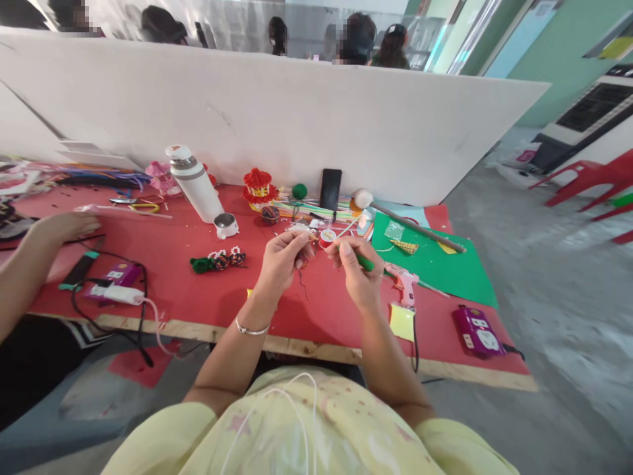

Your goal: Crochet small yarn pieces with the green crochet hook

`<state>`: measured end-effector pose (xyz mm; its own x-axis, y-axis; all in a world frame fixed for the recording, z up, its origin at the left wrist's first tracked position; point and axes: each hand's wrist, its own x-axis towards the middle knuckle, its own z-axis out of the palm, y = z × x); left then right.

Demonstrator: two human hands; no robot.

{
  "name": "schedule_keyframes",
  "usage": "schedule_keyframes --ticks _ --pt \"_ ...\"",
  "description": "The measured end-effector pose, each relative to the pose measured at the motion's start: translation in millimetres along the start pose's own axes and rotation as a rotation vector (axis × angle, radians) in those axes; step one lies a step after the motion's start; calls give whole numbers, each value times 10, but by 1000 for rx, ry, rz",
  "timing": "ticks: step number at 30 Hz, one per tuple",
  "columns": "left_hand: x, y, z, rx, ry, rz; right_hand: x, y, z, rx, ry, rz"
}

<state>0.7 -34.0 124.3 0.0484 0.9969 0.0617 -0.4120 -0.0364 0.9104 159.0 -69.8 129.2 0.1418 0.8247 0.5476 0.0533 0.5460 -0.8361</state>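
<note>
My left hand (283,258) is closed around a small beaded piece with a dark thread hanging below it, held above the red table (198,297). My right hand (357,267) grips a green stick-like tool (366,264), its tip pointing toward the left hand near a red thread spool (327,238). The two hands are a few centimetres apart. A beaded green and red craft strip (218,260) lies on the table left of my left hand.
A white flask (194,183) and its cap (226,225) stand at the back. A pink glue gun (405,285), green paper sheet (445,264), purple power strip (476,332) lie right. Another person's hand (64,226) rests at the far left, near cables and a purple box (119,274).
</note>
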Motion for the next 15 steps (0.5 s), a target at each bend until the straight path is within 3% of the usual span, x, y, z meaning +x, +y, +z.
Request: schedule_keyframes --ticks 15 --pt "-41 -25 28 -63 13 32 -91 3 66 -49 -52 -5"
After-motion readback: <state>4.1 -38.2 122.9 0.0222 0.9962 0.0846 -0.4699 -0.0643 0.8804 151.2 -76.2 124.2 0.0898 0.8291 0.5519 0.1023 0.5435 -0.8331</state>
